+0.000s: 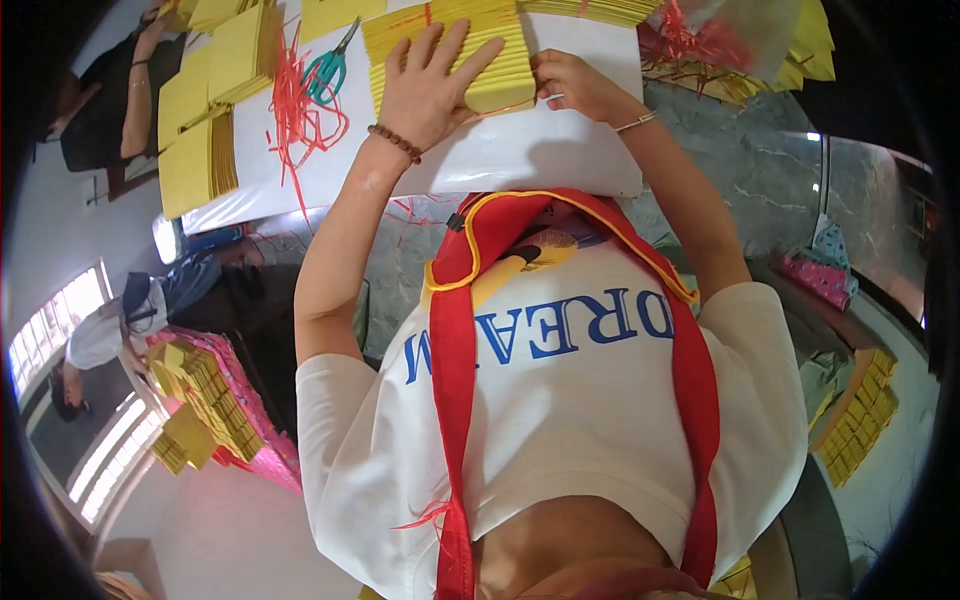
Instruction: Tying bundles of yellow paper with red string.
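Left hand (pixel 432 88) spread open, palm down on ribbed stack of yellow folded-paper pieces (pixel 505 72), just right of teal-handled scissors (pixel 324 76). Right hand (pixel 582 86), farther right of scissors: fingers curled at stack's edge; can't tell if gripping. Stack prob. light, stiffish, apt to fan/crease; best hold = both ends, w/ gentle squeeze. Loose red plastic strips (pixel 291 112) left of scissors.

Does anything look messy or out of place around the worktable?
A little untidy, yes: red strands lie in a loose tangle on the white tabletop, by the teal-handled scissors, left of the left hand. A small red wisp also sits oddly on the apron strap. I see no spill.
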Tool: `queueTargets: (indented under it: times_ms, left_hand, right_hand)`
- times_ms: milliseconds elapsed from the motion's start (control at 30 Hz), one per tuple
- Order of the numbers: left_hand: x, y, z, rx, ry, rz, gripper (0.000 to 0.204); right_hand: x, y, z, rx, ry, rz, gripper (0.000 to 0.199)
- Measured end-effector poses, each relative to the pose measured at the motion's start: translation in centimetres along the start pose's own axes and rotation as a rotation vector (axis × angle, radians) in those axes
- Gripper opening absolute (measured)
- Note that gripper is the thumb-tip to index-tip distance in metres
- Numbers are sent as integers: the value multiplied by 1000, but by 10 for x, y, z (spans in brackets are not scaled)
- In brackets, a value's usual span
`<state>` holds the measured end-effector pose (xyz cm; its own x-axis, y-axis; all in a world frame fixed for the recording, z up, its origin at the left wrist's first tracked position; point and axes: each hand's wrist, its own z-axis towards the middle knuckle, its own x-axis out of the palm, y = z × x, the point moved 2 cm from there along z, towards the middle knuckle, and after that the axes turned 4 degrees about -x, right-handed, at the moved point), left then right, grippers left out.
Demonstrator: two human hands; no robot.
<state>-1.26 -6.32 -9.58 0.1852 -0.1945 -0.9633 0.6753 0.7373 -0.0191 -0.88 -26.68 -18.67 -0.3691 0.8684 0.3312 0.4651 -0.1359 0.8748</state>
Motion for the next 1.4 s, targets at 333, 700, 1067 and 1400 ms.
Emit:
queueTargets:
  times_ms: [333,700,1067,1400]
  left_hand:
    - [-2,-5,2,-32,21,62,87]
    - [-1,-6,2,-50,31,68,85]
    - [11,73,-33,-725,-356,-1241,57]
    - [48,53,-45,-724,-201,-1825,61]
  right_hand:
    - [-2,-7,1,41,-20,197,7]
    - [7,-2,-12,-6,31,326,16]
    - [11,19,14,-380,-366,64,45]
    - [50,25,27,-336,-247,360,48]
